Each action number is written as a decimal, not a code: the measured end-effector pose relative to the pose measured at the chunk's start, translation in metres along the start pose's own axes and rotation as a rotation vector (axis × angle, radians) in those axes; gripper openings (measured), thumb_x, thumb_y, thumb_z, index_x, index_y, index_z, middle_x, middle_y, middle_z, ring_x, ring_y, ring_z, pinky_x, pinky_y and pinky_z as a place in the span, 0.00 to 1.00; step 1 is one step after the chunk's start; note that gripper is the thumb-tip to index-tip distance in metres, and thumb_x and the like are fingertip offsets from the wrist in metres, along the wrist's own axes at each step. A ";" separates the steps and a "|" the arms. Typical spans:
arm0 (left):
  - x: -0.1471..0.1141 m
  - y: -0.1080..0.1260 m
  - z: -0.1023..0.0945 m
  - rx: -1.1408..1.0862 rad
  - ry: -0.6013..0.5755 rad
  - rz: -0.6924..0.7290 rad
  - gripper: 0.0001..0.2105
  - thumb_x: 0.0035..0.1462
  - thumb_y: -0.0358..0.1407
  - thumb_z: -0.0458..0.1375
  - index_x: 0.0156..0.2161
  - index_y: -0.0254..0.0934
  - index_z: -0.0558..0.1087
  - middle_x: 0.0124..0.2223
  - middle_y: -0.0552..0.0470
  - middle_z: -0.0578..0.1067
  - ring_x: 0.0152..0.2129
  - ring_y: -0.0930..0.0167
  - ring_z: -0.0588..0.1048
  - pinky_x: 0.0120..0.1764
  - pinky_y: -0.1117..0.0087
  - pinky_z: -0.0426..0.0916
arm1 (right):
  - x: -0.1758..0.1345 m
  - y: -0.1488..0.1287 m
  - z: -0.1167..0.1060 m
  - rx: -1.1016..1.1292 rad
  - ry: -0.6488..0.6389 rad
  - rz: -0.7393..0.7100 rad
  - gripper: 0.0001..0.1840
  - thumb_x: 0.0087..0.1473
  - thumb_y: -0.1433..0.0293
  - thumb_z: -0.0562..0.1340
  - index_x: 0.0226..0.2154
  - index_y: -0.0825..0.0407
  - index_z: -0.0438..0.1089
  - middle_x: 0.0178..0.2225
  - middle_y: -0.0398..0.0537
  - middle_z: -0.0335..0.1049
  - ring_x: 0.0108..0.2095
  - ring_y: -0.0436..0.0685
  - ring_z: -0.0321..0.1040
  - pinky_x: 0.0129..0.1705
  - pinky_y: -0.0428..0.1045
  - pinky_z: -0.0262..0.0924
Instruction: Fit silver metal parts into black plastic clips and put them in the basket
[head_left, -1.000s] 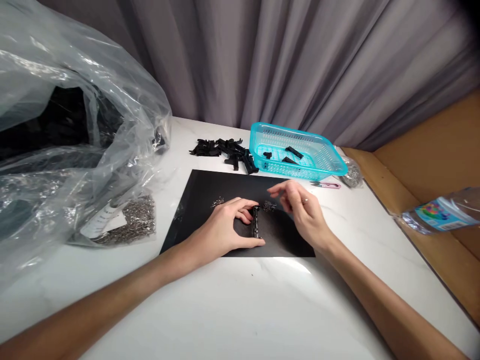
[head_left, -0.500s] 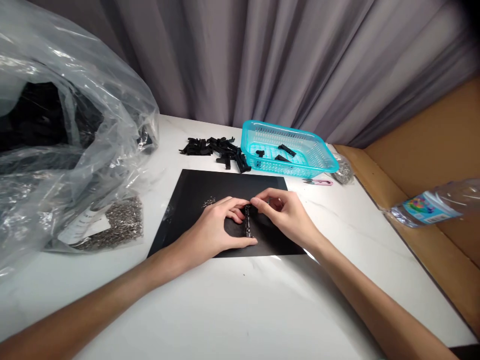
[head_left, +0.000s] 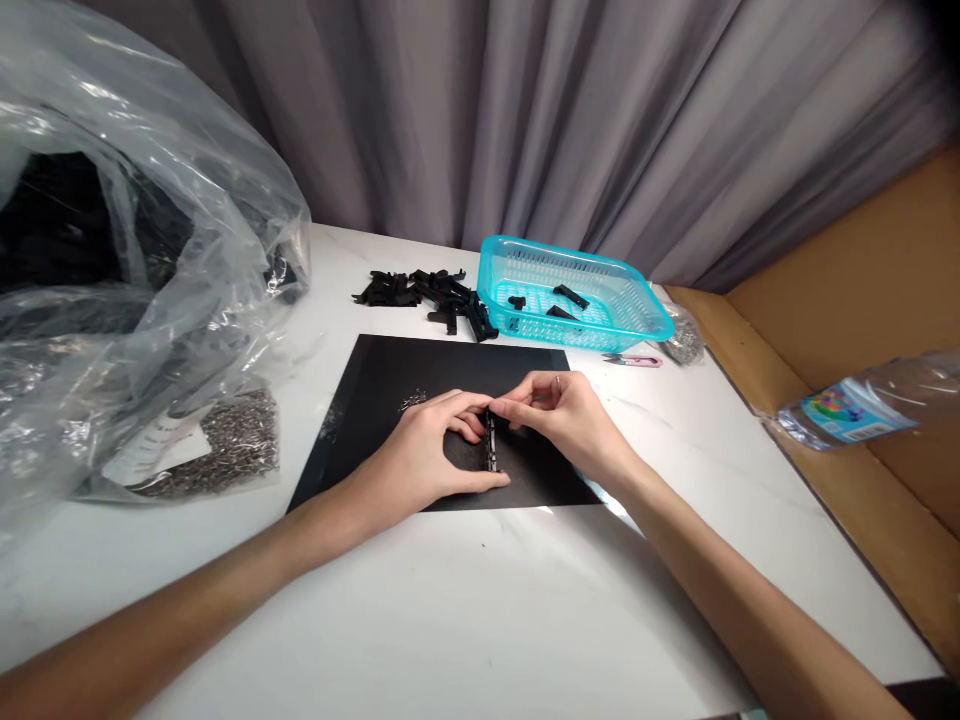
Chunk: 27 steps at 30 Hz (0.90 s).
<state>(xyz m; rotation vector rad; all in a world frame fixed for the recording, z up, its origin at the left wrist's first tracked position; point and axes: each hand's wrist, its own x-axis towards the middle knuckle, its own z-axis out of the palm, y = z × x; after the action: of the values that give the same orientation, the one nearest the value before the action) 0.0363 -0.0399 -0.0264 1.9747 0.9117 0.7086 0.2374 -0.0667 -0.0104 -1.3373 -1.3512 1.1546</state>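
My left hand [head_left: 431,445] holds a long, narrow black plastic part [head_left: 491,443] by its two ends, thumb at the near end and fingers at the far end. The part stands over a black mat [head_left: 405,365], and small light details show along its side. Thumb and forefinger of my right hand [head_left: 551,410] are pinched together at the part's far end; what lies between those fingertips is hidden. A small metallic glint shows among the curled fingers of that hand. On the mat, left of the part, lies a little heap of small metal pins [head_left: 413,399].
Black plastic parts [head_left: 431,293] lie piled behind the mat. A turquoise basket [head_left: 611,338] holds several more, with pink-handled snips [head_left: 637,361] before it. Bagged metal pins [head_left: 232,440] and a large plastic bag [head_left: 247,190] stand left. A bottle [head_left: 847,410] lies right, by cardboard [head_left: 862,270].
The black part has turned slightly and now looks narrower. Both hands keep almost the same grip. The whole view has shifted a little.
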 end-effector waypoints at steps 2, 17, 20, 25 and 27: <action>0.000 0.002 0.000 0.011 0.002 0.011 0.29 0.40 0.39 0.77 0.49 0.38 0.77 0.40 0.52 0.79 0.36 0.66 0.79 0.45 0.60 0.79 | 0.000 0.000 0.001 -0.018 0.010 -0.008 0.24 0.43 0.51 0.77 0.25 0.54 0.74 0.24 0.45 0.74 0.25 0.51 0.67 0.28 0.47 0.59; 0.003 -0.001 0.002 0.063 0.022 0.038 0.27 0.41 0.41 0.76 0.48 0.38 0.76 0.41 0.52 0.80 0.35 0.66 0.79 0.44 0.61 0.79 | 0.001 0.003 0.002 -0.176 0.027 -0.073 0.28 0.49 0.45 0.71 0.28 0.53 0.73 0.26 0.47 0.74 0.26 0.52 0.66 0.27 0.48 0.58; 0.003 -0.003 0.002 0.085 0.034 0.036 0.29 0.42 0.42 0.76 0.50 0.38 0.76 0.41 0.51 0.79 0.35 0.66 0.79 0.44 0.61 0.80 | -0.003 0.000 -0.006 -0.247 0.076 -0.120 0.28 0.57 0.44 0.66 0.31 0.53 0.74 0.28 0.47 0.73 0.28 0.53 0.66 0.29 0.48 0.57; 0.001 -0.006 0.002 0.070 0.024 0.064 0.31 0.44 0.44 0.76 0.53 0.38 0.75 0.44 0.50 0.78 0.37 0.66 0.79 0.46 0.61 0.79 | -0.007 -0.006 -0.023 -0.344 0.289 -0.240 0.38 0.66 0.40 0.49 0.31 0.52 0.78 0.34 0.52 0.76 0.31 0.56 0.69 0.35 0.51 0.62; 0.001 -0.007 0.002 0.070 0.018 0.066 0.31 0.44 0.44 0.75 0.53 0.38 0.75 0.44 0.50 0.78 0.38 0.66 0.79 0.46 0.60 0.79 | -0.009 -0.006 -0.026 -0.357 0.291 -0.268 0.43 0.66 0.38 0.44 0.27 0.52 0.78 0.33 0.54 0.76 0.34 0.58 0.72 0.38 0.52 0.64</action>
<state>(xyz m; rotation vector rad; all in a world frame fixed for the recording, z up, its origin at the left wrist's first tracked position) 0.0361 -0.0377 -0.0332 2.0710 0.8965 0.7421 0.2619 -0.0746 0.0004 -1.4519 -1.5072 0.5309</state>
